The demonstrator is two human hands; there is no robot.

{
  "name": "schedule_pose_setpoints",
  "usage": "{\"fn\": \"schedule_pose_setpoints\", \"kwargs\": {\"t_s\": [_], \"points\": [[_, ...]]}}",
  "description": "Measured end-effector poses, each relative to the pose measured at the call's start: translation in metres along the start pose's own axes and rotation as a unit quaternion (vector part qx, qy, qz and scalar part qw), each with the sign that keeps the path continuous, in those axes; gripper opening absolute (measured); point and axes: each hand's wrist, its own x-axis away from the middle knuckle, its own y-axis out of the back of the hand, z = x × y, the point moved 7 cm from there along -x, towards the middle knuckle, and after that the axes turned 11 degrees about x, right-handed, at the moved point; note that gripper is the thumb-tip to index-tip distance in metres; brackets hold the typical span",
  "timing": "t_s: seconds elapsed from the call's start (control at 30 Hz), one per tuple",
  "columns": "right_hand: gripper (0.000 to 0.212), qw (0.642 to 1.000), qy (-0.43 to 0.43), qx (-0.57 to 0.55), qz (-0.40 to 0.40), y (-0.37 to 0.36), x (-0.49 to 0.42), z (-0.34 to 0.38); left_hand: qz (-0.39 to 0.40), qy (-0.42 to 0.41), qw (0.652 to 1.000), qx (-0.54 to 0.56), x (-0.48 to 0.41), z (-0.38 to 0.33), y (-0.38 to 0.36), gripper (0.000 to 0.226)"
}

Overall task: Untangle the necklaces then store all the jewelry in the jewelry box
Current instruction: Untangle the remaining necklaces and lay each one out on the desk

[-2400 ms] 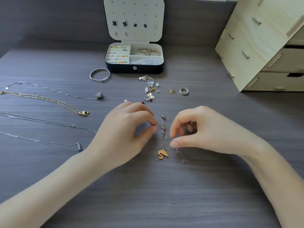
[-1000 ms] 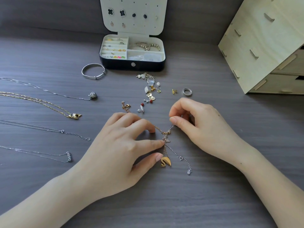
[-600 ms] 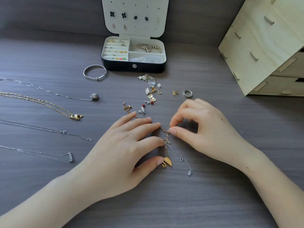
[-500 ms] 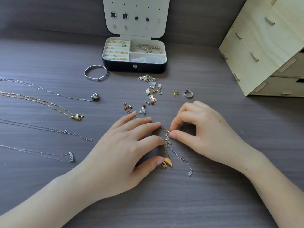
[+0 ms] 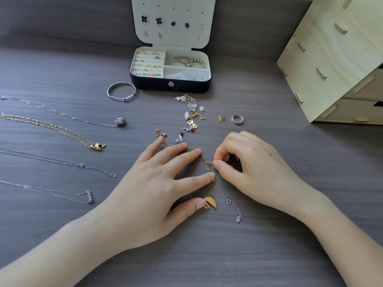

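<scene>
A tangle of thin chains (image 5: 207, 164) lies on the dark table between my hands, with a gold pendant (image 5: 210, 202) and a silver clasp end (image 5: 238, 218) trailing below. My left hand (image 5: 157, 183) lies spread flat, its straight fingertips pressing the chains down. My right hand (image 5: 248, 166) pinches the tangle between thumb and forefinger. The open jewelry box (image 5: 170, 83) stands at the back, partly filled. Several untangled necklaces (image 5: 62, 129) lie stretched out at the left.
A silver bangle (image 5: 121, 92) lies left of the box. Loose earrings and charms (image 5: 191, 119), a small gold piece (image 5: 221, 118) and a silver ring (image 5: 237, 119) lie in front of it. A wooden drawer unit (image 5: 335, 59) stands at the right.
My left hand went from curled fingers to a flat spread over the chains. My right hand shifted down and took a pinch on the tangle. The chain's upper end now stretches left.
</scene>
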Motion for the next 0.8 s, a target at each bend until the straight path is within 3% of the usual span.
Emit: {"fn": "schedule_pose_setpoints", "kwargs": {"t_s": [0.13, 0.3, 0.8], "points": [[0.008, 0.999, -0.008, -0.002, -0.034, 0.004, -0.002, -0.006, 0.000, 0.001, 1.000, -0.006, 0.000, 0.000, 0.000, 0.039], [0.028, 1.000, 0.002, -0.008, -0.012, 0.002, -0.004, -0.009, -0.003, -0.001, 1.000, -0.005, 0.000, 0.000, 0.000, 0.039], [0.009, 0.999, -0.012, -0.027, -0.013, -0.002, -0.008, -0.004, -0.012, -0.021, 1.000, -0.011, 0.000, -0.005, 0.000, 0.037]]}}
